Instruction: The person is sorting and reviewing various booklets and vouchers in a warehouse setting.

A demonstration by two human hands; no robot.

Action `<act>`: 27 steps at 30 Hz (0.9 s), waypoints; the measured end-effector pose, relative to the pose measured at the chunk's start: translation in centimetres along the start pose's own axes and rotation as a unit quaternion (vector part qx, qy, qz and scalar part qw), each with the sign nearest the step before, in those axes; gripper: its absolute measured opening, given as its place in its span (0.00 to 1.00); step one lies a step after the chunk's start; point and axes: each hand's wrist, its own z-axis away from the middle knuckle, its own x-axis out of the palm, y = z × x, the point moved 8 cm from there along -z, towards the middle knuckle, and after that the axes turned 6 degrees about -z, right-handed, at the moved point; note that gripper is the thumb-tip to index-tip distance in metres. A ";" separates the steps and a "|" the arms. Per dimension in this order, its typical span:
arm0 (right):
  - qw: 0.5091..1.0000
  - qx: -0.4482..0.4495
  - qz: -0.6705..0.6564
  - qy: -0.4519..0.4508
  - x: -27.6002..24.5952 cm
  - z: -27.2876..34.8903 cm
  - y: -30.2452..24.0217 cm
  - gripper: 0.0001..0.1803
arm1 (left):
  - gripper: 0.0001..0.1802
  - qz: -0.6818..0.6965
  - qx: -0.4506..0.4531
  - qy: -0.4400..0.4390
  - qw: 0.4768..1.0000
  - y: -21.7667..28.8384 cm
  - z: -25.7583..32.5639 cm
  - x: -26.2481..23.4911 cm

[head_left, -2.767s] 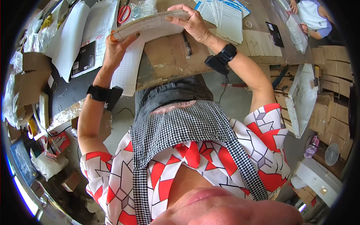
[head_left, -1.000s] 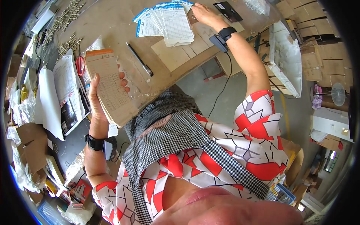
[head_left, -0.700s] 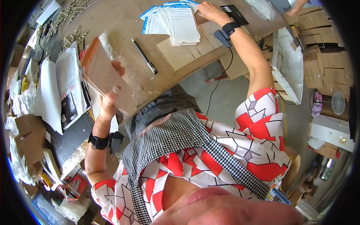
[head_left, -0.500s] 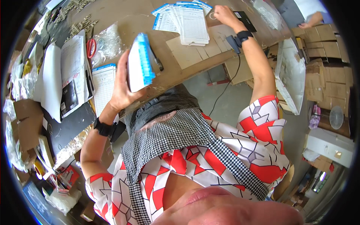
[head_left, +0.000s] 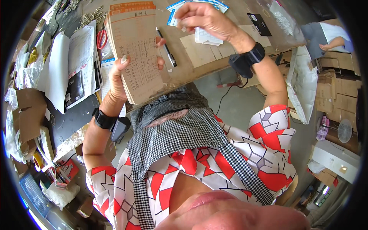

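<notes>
Up over the cardboard-covered table [head_left: 199, 57], the left hand [head_left: 122, 74] grips a brown handwritten pad [head_left: 135, 50] — thumb pressed on its written face, fingers [head_left: 161, 42] wrapped round the far edge, the pad tilted toward the person. Further right, the right hand [head_left: 201, 17] hangs loosely curled, fingertips pinched together above the blue-edged forms [head_left: 199, 5]; whether it holds anything is unclear. A black pen [head_left: 166, 48] lies just beside the pad.

The single head-mounted fisheye view looked steeply down over the wearer's chin and patterned shirt [head_left: 199, 168], close to the raised hands. It faced the cluttered workbench [head_left: 199, 57] ahead. Straight edges curved toward the dark circular rim. No second view was supplied.
</notes>
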 end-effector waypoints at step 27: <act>0.942 0.058 -0.330 -0.010 3.6 0.1 2.6 0.12 | 0.54 -0.045 -0.002 0.022 0.999 -0.5 -0.3 1.1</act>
